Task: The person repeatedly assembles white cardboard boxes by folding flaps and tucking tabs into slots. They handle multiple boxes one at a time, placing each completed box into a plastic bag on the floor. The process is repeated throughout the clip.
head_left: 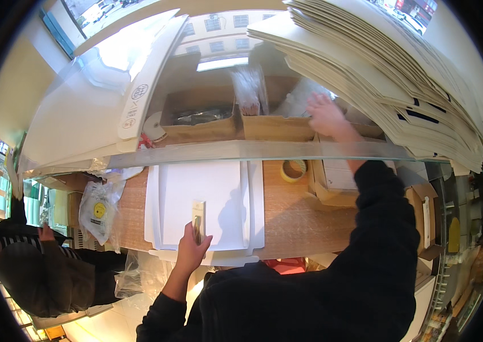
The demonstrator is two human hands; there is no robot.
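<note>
My left hand (192,249) is closed on a narrow, pale packet with a dark gold-coloured strip (198,219), its contents too small to make out. It is held above a white cardboard box (196,179) that lies open on the wooden table, with raised side flaps. My right hand (325,115) is stretched out past the edge of a glass shelf, slightly blurred, with fingers apart and nothing visible in them. Close to its fingertips are clear plastic bags (301,97) in an open brown carton (278,126).
Flat white cardboard stacks rest on the right (367,74) and left (82,108) of the glass shelf (224,150). A yellow tape roll (293,170) stands beside a carton (335,188). A plastic bag (99,211) hangs at the table's left. Another person (53,273) is at far left.
</note>
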